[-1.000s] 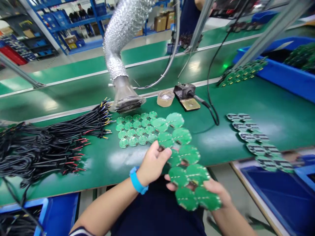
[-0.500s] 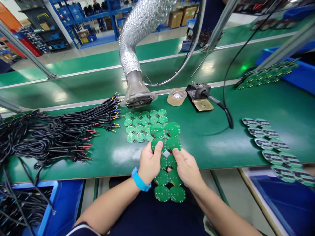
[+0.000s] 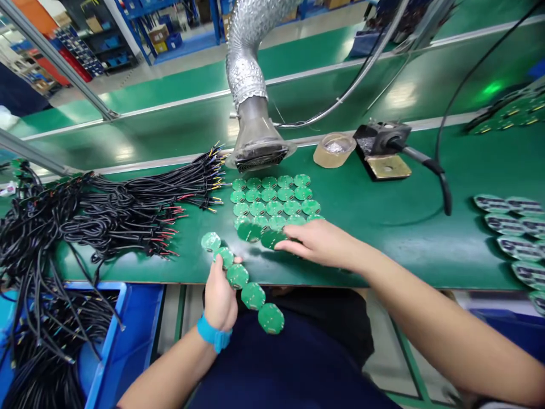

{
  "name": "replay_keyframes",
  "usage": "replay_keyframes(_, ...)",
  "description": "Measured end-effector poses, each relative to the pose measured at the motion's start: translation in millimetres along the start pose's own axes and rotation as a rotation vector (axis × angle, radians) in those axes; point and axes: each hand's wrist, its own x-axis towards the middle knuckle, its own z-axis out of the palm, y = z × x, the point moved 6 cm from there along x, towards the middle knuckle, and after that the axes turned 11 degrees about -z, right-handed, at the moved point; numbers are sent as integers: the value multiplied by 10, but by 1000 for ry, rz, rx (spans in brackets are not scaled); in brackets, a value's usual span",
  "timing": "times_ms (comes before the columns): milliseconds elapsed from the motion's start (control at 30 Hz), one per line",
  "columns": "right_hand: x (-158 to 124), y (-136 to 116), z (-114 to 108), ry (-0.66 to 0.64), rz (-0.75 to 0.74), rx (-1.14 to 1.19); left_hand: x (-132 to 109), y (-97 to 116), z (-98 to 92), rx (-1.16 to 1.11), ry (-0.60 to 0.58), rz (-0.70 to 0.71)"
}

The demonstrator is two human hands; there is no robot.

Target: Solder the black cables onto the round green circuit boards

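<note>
My left hand [image 3: 220, 298] is closed on a single-row strip of round green circuit boards [image 3: 252, 296], which slants from above the bench edge down toward my lap. My right hand [image 3: 321, 241] pinches another strip of round green circuit boards [image 3: 249, 232] between thumb and fingers, and part of that strip is hidden behind the hand. It hangs low over the front row of a laid-out group of round green circuit boards [image 3: 269, 195] on the green bench. I cannot tell whether it touches them.
Bundled black cables [image 3: 123, 199] lie at the left, with a blue bin [image 3: 123, 318] of cables below. A fume-extraction nozzle [image 3: 258, 142] hangs behind the boards. Clear tape roll [image 3: 335, 150] and soldering iron stand [image 3: 383, 147] sit back right. More board panels [image 3: 515, 230] lie far right.
The double-row panel that both hands gripped is now in two single strips, one in each hand. My left hand moved left and down; my right moved its strip forward over the laid-out boards.
</note>
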Motion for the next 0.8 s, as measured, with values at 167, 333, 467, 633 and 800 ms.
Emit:
replay_keyframes(167, 103, -27, -43, -79, -137, -300, -185, -55, -150, -72, -92, -287)
replay_keyframes(333, -248, 94, -24, -96, -201, -590, -285, -232, -117, -90, -133, -496)
replay_keyframes(467, -664, 217, 80, -95, -230, -543, -307, -219, -38, -24, -265, -539)
replay_keyframes(633, -1036, 220, 154, 67, -275, -620, -196, -8, -93, 640, -466, -331)
replay_keyframes(800, -1016, 318, 108, 228, -205, -650, 107, 401, -41, 1427, -156, 793)
